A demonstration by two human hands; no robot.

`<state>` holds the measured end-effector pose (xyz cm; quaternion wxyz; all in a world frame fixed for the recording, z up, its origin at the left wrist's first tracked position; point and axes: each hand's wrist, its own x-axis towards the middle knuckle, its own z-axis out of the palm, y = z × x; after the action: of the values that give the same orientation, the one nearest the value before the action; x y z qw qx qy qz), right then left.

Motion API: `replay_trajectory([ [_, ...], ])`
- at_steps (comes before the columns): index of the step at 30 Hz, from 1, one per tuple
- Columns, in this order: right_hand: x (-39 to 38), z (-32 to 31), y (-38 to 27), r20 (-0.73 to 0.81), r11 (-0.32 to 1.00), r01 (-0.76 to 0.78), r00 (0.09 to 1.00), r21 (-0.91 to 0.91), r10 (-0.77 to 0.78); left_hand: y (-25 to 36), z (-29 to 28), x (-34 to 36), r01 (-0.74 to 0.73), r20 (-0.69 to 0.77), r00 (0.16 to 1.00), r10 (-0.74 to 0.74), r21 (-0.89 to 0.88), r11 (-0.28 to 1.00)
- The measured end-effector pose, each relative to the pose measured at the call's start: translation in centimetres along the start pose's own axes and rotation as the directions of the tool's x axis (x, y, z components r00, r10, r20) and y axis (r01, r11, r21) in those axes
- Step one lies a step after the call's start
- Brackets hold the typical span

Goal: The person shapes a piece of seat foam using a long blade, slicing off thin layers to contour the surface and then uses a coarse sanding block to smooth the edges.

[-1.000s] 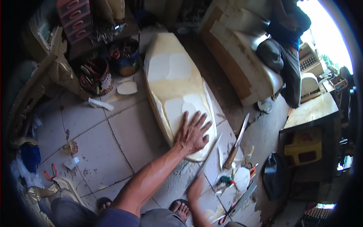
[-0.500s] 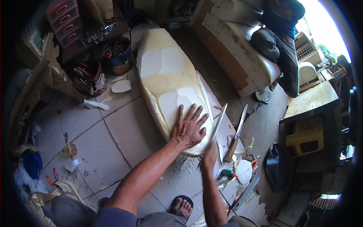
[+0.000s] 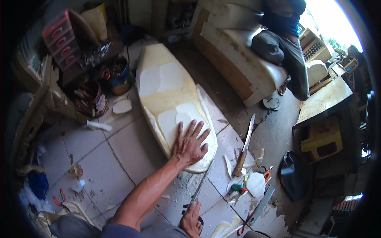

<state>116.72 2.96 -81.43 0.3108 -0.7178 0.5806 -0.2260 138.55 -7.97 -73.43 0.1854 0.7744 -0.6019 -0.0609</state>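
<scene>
A long foam seat pad [image 3: 166, 93], cream with white patches, lies on the tiled floor ahead of me. My left hand [image 3: 189, 146] rests flat on its near end, fingers spread. My right hand [image 3: 192, 220] is low, close to my body, wrapped around the handle of a long thin-bladed knife [image 3: 199, 186]. The blade points up toward the near edge of the foam; whether its tip touches cannot be told. Its handle is hidden by my fingers. Pale foam crumbs [image 3: 189, 180] are scattered on the floor beneath that end.
To the right lie a wooden-handled knife [image 3: 245, 148], foam offcuts [image 3: 256, 185], a green-handled tool [image 3: 238, 188] and a grey metal strip [image 3: 262, 204]. Tool buckets [image 3: 92, 101] stand at the left. A person [image 3: 283, 47] sits on a cream sofa [image 3: 234, 47] at the back right.
My right hand has pulled the knife back toward my body and to the left. My left hand stays flat on the foam. The whole view has shifted slightly.
</scene>
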Motion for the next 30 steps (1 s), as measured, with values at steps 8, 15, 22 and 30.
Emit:
replay_trajectory([
  [8,16.0,-8.5,-7.1,0.096,0.829,-0.147,0.989,0.54,0.113,-2.8,1.2,-1.4,0.042,-0.159,0.985,-0.069,-0.165,0.985],
  [15,-0.5,-5.7,0.8,0.361,0.713,-0.556,0.828,0.427,0.43,-13.7,-1.8,-1.4,0.494,0.504,0.488,-0.713,-0.833,-0.25],
  [22,1.7,-6.0,-5.5,0.338,0.316,-0.408,0.907,0.857,0.252,-7.6,-0.6,-4.5,0.44,0.504,0.615,-0.606,-0.857,-0.267],
  [30,7.0,-13.5,0.5,0.036,0.551,-0.324,0.883,0.769,0.468,4.8,3.9,-8.2,0.303,0.541,0.543,-0.642,-0.84,-0.451],
])
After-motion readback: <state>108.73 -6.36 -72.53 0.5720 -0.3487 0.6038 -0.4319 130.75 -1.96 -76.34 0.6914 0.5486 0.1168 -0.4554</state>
